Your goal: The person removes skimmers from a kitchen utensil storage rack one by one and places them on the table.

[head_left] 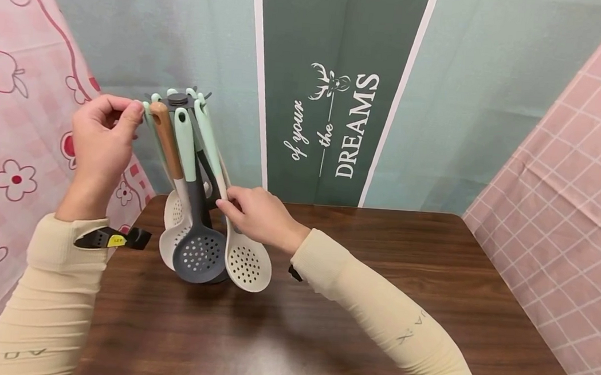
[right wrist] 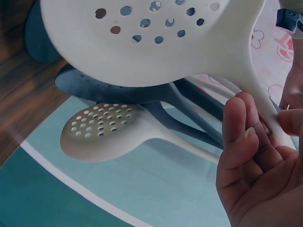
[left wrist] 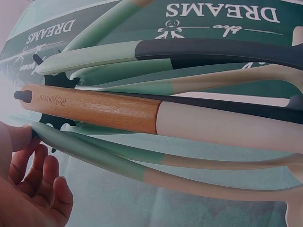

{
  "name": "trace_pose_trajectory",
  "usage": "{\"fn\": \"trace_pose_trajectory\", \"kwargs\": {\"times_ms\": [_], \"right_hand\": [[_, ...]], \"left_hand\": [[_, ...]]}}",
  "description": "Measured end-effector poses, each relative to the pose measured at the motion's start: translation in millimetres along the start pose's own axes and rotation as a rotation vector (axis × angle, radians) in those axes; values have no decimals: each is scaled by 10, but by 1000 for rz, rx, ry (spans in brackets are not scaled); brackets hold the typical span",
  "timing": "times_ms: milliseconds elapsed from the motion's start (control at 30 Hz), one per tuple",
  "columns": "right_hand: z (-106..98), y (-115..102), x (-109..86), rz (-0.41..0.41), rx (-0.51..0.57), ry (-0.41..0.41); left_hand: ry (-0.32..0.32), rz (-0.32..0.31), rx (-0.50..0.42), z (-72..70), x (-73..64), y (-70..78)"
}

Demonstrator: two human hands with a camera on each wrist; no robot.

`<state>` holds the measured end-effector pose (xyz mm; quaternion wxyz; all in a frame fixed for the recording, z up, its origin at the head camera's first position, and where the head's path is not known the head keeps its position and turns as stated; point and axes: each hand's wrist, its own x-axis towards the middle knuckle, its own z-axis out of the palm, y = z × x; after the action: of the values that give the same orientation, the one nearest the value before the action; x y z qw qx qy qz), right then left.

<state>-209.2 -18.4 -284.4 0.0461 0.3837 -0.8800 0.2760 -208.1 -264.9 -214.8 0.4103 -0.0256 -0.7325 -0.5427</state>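
Several kitchen utensils hang around a dark rotating rack whose round top (head_left: 178,98) shows among their handles. My left hand (head_left: 104,135) pinches the hole end of a mint-green utensil handle (left wrist: 90,153) between thumb and finger, its other fingers loosely curled in the left wrist view. My right hand (head_left: 262,214) grips the neck of a cream skimmer (head_left: 248,263) with a mint-green handle, its perforated bowl (right wrist: 156,52) hanging below the fingers. Between the hands hang a dark grey skimmer (head_left: 200,255) and a cream utensil with a wooden handle (head_left: 166,136).
The rack stands at the back left of a brown wooden table (head_left: 376,307). Behind it hangs a green cloth (head_left: 341,35) with white lettering. Pink patterned cloth (head_left: 16,107) borders the left side, and pink checked cloth (head_left: 580,170) the right.
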Motion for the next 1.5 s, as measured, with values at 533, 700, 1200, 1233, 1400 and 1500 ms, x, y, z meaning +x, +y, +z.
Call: {"fn": "trace_pose_trajectory", "kwargs": {"times_ms": [533, 700, 1200, 1233, 1400, 1500], "right_hand": [[-142, 188, 8, -49, -216, 29], [-145, 210, 33, -47, -261, 37], [-196, 224, 33, -39, -277, 89], [-209, 229, 25, -36, -276, 88], [-308, 290, -24, -23, -256, 97], [-392, 368, -71, -20, -256, 129]], "left_hand": [[-5, -18, -21, 8, -23, 27], [-4, -11, -21, 8, -24, 23], [-5, -15, -20, 7, -12, -6], [-4, -16, -21, 8, -12, -8], [-2, -19, -16, 9, -15, -11], [-8, -19, -12, 11, -19, -13]]}}
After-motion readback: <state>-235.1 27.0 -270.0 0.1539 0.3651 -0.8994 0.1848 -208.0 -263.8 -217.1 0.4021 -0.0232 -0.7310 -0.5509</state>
